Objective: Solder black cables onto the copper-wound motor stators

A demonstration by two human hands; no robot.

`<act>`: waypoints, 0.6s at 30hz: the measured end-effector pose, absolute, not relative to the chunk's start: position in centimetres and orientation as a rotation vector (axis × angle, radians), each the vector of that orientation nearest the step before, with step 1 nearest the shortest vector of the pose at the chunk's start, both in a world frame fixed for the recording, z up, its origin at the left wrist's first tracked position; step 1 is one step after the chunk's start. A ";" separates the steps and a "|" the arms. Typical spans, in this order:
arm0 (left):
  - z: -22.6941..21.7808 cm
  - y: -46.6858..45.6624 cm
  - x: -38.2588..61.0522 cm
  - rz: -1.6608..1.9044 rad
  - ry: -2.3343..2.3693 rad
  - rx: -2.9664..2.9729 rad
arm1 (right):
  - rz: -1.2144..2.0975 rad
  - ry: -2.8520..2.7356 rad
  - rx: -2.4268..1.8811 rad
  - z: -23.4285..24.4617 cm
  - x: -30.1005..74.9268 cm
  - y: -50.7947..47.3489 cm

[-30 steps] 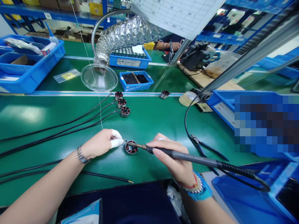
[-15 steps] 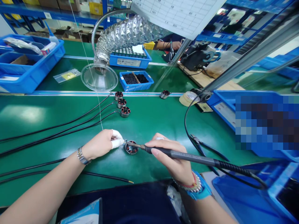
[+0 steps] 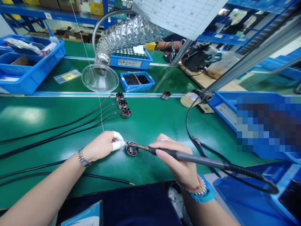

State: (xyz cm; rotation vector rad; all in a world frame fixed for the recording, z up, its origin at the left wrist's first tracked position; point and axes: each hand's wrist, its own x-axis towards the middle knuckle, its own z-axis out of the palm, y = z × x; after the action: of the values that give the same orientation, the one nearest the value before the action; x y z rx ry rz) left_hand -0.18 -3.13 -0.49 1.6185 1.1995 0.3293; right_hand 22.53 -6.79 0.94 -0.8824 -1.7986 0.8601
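My right hand (image 3: 180, 158) is wrapped round the dark handle of a soldering iron (image 3: 195, 158). Its tip reaches the upper edge of a small round motor stator (image 3: 132, 149), a metal ring with black and reddish parts inside, resting on the green bench. At the stator's left edge my left hand (image 3: 105, 144) is closed in a pinch, white finger cots on thumb and forefinger. A thin solder wire (image 3: 101, 114) hangs from above and runs into this hand. What exactly lies between the fingertips is mostly hidden.
Several black cables (image 3: 70, 134) lie at left, some joined to stators (image 3: 126, 113). Pliers (image 3: 207, 152) lie right of my right hand. A fume extraction hood (image 3: 100, 78), a small blue bin (image 3: 137, 89) and a tape roll (image 3: 188, 99) stand behind. Another person's hand (image 3: 176, 45) shows farther back.
My right hand and the soldering iron have shifted slightly to the right, the tip staying near the stator's upper edge. My left hand and the stator have hardly moved.
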 end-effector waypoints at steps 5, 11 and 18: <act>-0.5 -3.2 -0.2 0.338 1.197 1.605 | 0.828 -1.716 -0.887 0.6 23.1 -7.0; -0.5 -3.3 -0.2 0.323 1.194 1.603 | 0.742 -1.608 -0.914 0.3 22.8 -7.1; -0.5 -3.2 -0.2 0.314 1.195 1.603 | 0.569 -1.585 -0.930 -0.7 22.4 -7.4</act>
State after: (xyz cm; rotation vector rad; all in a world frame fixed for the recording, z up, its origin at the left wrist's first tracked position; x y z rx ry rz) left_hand -0.16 -3.22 -0.46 1.6030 1.1949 0.3138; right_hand 22.39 -7.37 -0.72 -0.9299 -1.5847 0.5689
